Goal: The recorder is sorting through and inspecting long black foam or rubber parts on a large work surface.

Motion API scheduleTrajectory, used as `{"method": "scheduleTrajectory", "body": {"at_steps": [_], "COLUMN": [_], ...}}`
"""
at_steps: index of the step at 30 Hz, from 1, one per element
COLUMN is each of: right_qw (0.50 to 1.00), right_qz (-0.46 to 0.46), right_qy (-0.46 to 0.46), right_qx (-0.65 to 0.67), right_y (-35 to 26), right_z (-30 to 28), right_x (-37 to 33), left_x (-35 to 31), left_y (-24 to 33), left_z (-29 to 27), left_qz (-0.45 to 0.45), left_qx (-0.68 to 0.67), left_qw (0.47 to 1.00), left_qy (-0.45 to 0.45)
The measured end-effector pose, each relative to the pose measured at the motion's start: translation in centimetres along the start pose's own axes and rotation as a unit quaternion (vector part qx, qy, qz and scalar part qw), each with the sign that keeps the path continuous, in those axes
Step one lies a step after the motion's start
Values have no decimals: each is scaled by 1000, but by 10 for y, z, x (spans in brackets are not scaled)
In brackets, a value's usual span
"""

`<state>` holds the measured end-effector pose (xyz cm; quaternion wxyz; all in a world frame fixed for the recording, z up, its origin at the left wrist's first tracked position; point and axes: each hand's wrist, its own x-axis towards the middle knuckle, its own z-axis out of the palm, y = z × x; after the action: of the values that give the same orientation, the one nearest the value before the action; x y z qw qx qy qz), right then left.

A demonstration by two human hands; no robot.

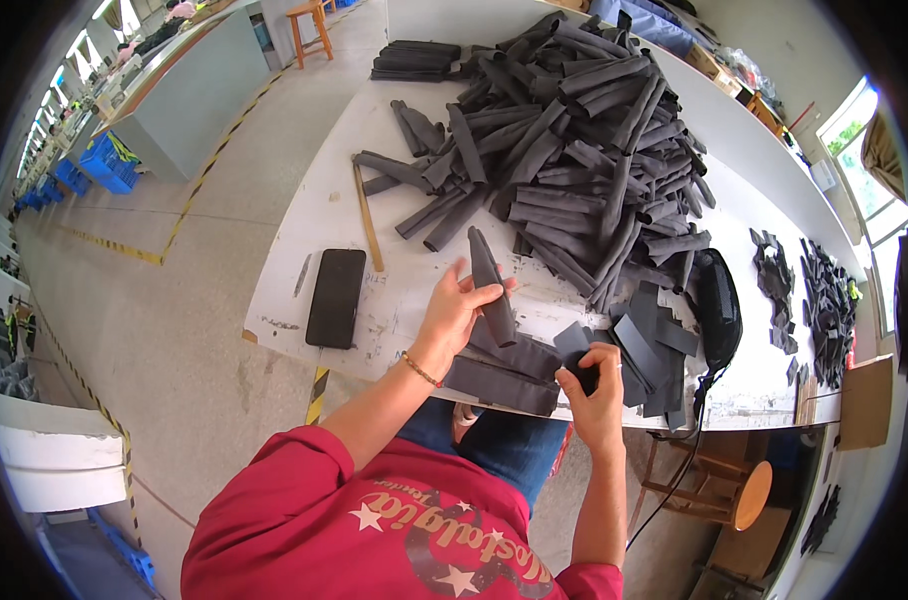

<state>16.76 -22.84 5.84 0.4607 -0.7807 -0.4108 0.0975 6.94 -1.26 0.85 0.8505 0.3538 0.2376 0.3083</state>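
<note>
My left hand (450, 312) is closed on a dark grey rolled fabric tube (485, 262), held tilted above the front of the table. My right hand (598, 392) pinches a small flat dark grey piece (571, 342) between thumb and fingers. Under and between my hands lie folded dark fabric sleeves (504, 388) at the table's near edge. Just right of my right hand is a loose stack of flat, stiff-looking dark strips (642, 350). Beyond my hands rises a large heap of similar dark fabric tubes (559, 165).
A black phone (335, 300) and a wooden ruler (369, 215) lie on the white table (289, 240) to the left. A shiny black object (717, 310) with a cord stands at the right. A wooden stool (752, 496) is below right. More dark pieces (827, 310) lie farther right.
</note>
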Motion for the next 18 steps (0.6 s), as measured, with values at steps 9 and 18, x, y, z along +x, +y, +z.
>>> {"method": "scheduleTrajectory", "body": {"at_steps": [9,18], "right_qw": [991,991], "right_qz": [-105,-101], "right_qy": [8,13], "right_qx": [-79,-92], "right_y": [-13,-20], "right_z": [17,18], "right_x": [-14,-18], "left_x": [-18,-9], "left_y": [20,4], "left_z": [22,16], "left_qz": [-191,-155], "left_qx": [-123,-124], "left_qw": [973,975], "left_qy": [-39,-99]}}
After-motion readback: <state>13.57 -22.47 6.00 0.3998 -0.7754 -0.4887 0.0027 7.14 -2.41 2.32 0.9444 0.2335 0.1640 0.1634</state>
